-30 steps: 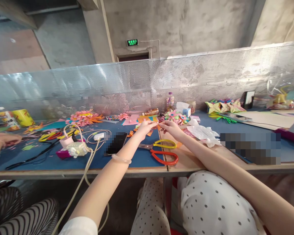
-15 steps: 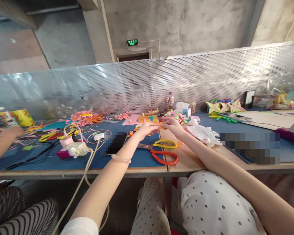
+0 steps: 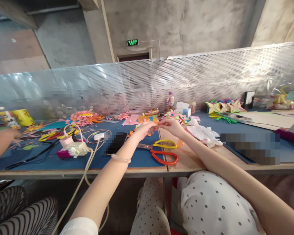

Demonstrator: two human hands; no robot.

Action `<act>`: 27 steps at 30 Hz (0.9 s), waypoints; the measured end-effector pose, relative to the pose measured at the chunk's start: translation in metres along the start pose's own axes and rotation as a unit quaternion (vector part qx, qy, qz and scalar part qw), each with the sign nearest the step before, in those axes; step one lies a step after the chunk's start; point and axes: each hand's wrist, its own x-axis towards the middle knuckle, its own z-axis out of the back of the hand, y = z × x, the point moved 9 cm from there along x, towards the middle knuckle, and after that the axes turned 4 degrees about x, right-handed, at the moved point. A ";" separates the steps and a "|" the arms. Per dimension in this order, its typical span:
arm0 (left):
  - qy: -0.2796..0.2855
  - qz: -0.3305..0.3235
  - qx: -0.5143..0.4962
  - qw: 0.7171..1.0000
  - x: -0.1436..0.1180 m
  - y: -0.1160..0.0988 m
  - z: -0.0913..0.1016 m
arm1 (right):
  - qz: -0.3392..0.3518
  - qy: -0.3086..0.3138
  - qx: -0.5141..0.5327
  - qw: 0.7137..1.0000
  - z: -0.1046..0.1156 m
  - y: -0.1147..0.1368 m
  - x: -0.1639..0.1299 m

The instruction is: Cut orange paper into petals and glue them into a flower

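My left hand [image 3: 144,128] and my right hand [image 3: 171,125] meet over the middle of the blue table, both pinching a small orange paper piece [image 3: 159,124] between their fingertips. Just below the hands lie scissors with yellow and red handles [image 3: 163,150]. More orange scraps [image 3: 131,133] lie beside my left hand. A pink, green and yellow paper flower [image 3: 176,116] sits behind my right hand. A dark phone [image 3: 116,143] lies left of my left forearm.
A perforated metal screen [image 3: 210,75] walls the table's far side. White crumpled paper [image 3: 203,133] lies to the right, folded paper stars [image 3: 222,105] further back. A cable and pink charger [image 3: 71,147] lie left. Another person's arm [image 3: 0,142] works at the far left.
My hands have stayed together on the orange piece, shifting only slightly. The other person's hand at the far left has moved a little along the table.
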 end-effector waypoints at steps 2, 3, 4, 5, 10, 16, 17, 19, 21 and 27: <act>0.001 0.001 0.004 1.000 0.000 0.000 -0.001 | -0.001 0.003 0.003 1.000 0.000 -0.003 0.000; 0.000 0.001 0.006 1.000 -0.001 0.000 -0.001 | -0.001 0.005 0.001 1.000 0.000 -0.004 0.000; -0.001 0.001 0.008 1.000 -0.002 -0.001 -0.001 | -0.002 0.008 0.000 1.000 -0.001 -0.005 0.000; -0.002 0.001 0.011 1.000 -0.002 -0.001 -0.001 | -0.003 0.010 -0.002 1.000 -0.001 -0.005 0.000; 0.009 -0.001 0.017 1.000 -0.004 -0.001 -0.004 | -0.017 0.014 0.041 0.999 -0.006 -0.004 -0.001; 0.002 -0.047 0.058 0.997 -0.002 -0.007 -0.006 | -0.072 -0.002 0.121 0.990 -0.011 -0.016 -0.002; -0.003 -0.056 0.076 0.996 -0.003 -0.009 -0.006 | -0.079 -0.011 0.126 0.989 -0.010 -0.018 -0.002; -0.010 -0.071 0.109 0.991 -0.005 -0.012 -0.007 | -0.091 -0.026 0.140 0.986 -0.008 -0.019 -0.002; -0.007 -0.078 0.123 0.989 -0.006 -0.013 -0.008 | -0.101 -0.036 0.156 0.982 -0.007 -0.020 -0.003; -0.015 -0.093 0.156 0.983 -0.002 -0.013 -0.004 | -0.117 -0.046 0.172 0.977 -0.006 -0.021 -0.004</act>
